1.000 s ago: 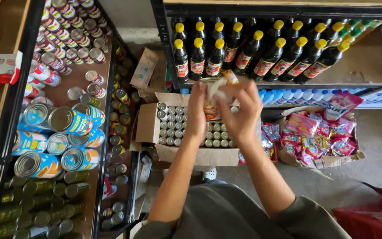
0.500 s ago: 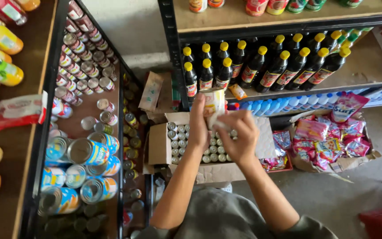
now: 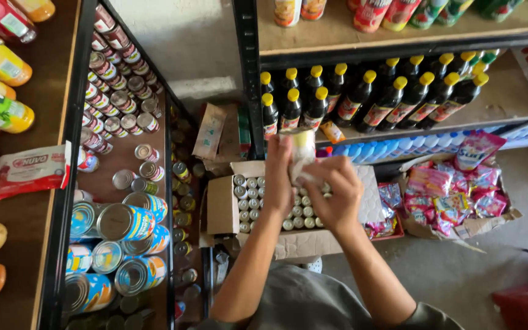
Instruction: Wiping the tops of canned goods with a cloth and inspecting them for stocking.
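The left hand (image 3: 278, 177) grips a small can (image 3: 300, 146) upright above the open carton (image 3: 221, 205) of cans; the right hand (image 3: 336, 194) presses a pale cloth (image 3: 300, 174) against it. Effective wiping requires a firm, steady grip while the can is rotated.

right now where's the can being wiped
In the head view the can is at centre, held by the left hand, above the open box of cans, just below the dark bottles.

Both hands (image 3: 313, 183) around a can (image 3: 302, 146) above the carton (image 3: 221, 205), bottle shelf (image 3: 508, 101) behind, stacked cans (image 3: 123, 220) left
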